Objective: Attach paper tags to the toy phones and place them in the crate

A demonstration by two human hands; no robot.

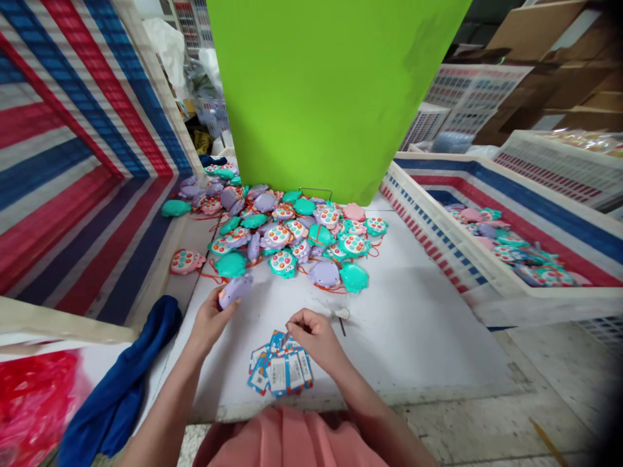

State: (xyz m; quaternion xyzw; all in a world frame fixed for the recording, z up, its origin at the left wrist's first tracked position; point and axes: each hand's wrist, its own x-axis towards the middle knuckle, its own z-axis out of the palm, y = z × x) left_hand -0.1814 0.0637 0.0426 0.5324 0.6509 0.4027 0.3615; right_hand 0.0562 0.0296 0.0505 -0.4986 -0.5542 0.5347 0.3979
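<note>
A purple turtle-shaped toy is gripped in my left hand, between thumb and fingers, just in front of the toy pile. My right hand is closed in a pinch on a thin small card, seen nearly edge-on. Below it lies a loose stack of blue-and-white printed cards, some with barcodes. Turtle toys in teal, purple and pink, several with coloured buttons and orange cords, are heaped across the white tabletop. Beyond my right hand lies a small white object with a looped cord.
A green panel stands behind the pile. On the left a crate with a striped lining is tipped on its side, with a blue cloth nearby. At right, a striped-lined white crate holds more toys.
</note>
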